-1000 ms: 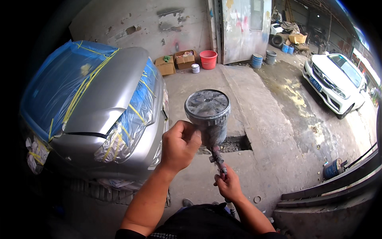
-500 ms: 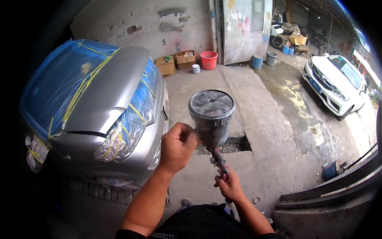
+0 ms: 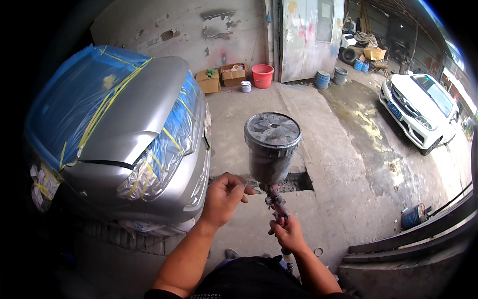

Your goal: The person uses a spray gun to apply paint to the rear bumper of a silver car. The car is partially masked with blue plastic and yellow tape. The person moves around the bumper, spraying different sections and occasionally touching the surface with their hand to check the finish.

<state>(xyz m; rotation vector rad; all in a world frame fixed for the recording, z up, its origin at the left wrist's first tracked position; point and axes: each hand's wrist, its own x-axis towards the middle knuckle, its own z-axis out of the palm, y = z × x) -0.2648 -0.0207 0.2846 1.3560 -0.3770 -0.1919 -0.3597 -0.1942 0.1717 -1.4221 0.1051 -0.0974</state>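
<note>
Spray gun (image 3: 277, 202) stands upright in the middle of the frame, its cup (image 3: 271, 159) on top and its lid (image 3: 274, 130) facing up. A hose (image 3: 288, 258) drops from the handle toward the bottom edge.

Right hand (image 3: 288, 233), just below centre: fingers wrapped around the handle, closed on it. Cannot tell from here whether a finger lies on the trigger.

Left hand (image 3: 226, 199), left of the gun: fingers loosely curled, thumb near the forefinger, nothing seen between them. Fingertips just beside the base of the cup; cannot tell if they touch.

Handling, my reckoning. Gun probably stiff metal, dense for its bulk. The cup sits high above the grip, so the whole will likely feel top-heavy, more so if full; its contents I can't make out. Cup walls look like thin, hard plastic, smeared grey, perhaps slick where wet; a hard squeeze might flex them. The lid's rim could crack in a fall. Hose likely bends but tugs at the handle.

Best hold: the handle, full fist, wrist upright. A second hand would steady it low on the cup, near the neck, rather than by the lid.

Around: silver car (image 3: 149, 102) at left under blue film (image 3: 67, 97); red bucket (image 3: 262, 78) at top centre; white car (image 3: 423, 112) at upper right.
</note>
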